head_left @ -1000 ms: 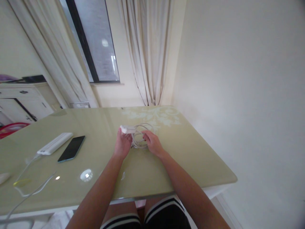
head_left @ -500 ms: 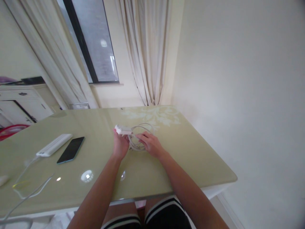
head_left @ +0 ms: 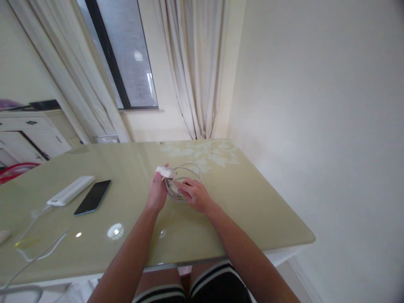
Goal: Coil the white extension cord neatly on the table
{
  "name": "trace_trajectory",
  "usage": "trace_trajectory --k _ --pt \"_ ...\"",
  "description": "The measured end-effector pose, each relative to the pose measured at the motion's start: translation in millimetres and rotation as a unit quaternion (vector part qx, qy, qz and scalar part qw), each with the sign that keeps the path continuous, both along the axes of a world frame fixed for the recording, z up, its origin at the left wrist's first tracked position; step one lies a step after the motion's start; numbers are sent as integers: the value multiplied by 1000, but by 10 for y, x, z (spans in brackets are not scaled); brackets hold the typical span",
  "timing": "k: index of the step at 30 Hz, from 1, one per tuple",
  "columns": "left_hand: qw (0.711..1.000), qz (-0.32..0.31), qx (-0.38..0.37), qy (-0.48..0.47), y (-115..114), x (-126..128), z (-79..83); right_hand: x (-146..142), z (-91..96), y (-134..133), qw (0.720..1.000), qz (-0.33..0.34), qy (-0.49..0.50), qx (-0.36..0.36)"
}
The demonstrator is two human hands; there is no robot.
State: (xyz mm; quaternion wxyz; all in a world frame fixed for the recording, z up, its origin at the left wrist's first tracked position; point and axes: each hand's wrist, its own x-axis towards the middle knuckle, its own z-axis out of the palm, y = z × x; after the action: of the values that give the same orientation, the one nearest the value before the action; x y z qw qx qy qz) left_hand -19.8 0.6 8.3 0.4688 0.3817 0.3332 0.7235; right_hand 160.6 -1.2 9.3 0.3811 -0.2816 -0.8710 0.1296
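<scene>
Head view. Worktop [head_left: 249, 210]: one, pale green and glossy, with a white leaf pattern near its far right corner.

White block [head_left: 166, 171]: one, small, raised in the left hand [head_left: 157, 193] near the middle of the worktop. The left fingers were closed on it, the thumb along its near side.

Cable [head_left: 171, 193]: one, pale, wound in several loose loops, lying between the two hands just beneath and to the right of the block; one wider loop arched out beyond the right hand [head_left: 196, 195]. The right fingers were bent narrow over the loops, the index finger stretched toward the left hand; whether they pinched a strand could not be told.

Left of the hands, well apart from them: phone [head_left: 93, 198], dark screen up, set aslant; long white bar [head_left: 71, 191], just beyond the phone and roughly parallel to it; white cord [head_left: 36, 221], running from the bar's near end toward the viewer, with a yellow piece [head_left: 23, 243] beside it.

Background: window [head_left: 131, 54], dark-framed, between two cream curtains [head_left: 197, 71]; white cabinet [head_left: 34, 134] at far left, with dark fittings.
</scene>
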Motion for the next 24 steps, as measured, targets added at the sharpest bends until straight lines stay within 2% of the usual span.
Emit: trace_trajectory --k 2,4,8,12,15,20,24 --pt "999 -44 -4 6 -31 -8 13 -21 8 -10 996 -23 58 -59" --pt "998 -61 3 34 -64 -10 36 -33 12 0 981 -48 128 -138" --pt "988 -47 18 145 -124 -3 91 -24 4 49 921 -51 263 -283" --pt "976 -55 8 212 -155 30 114 6 8 71 907 16 273 -321" --pt "971 -34 5 236 -152 71 86 13 15 97 894 42 286 -342" --pt "983 14 6 181 -84 112 9 -10 -6 194 845 21 342 -411" --pt "987 23 -61 146 12 74 -45 -7 -16 236 814 2 367 -450"
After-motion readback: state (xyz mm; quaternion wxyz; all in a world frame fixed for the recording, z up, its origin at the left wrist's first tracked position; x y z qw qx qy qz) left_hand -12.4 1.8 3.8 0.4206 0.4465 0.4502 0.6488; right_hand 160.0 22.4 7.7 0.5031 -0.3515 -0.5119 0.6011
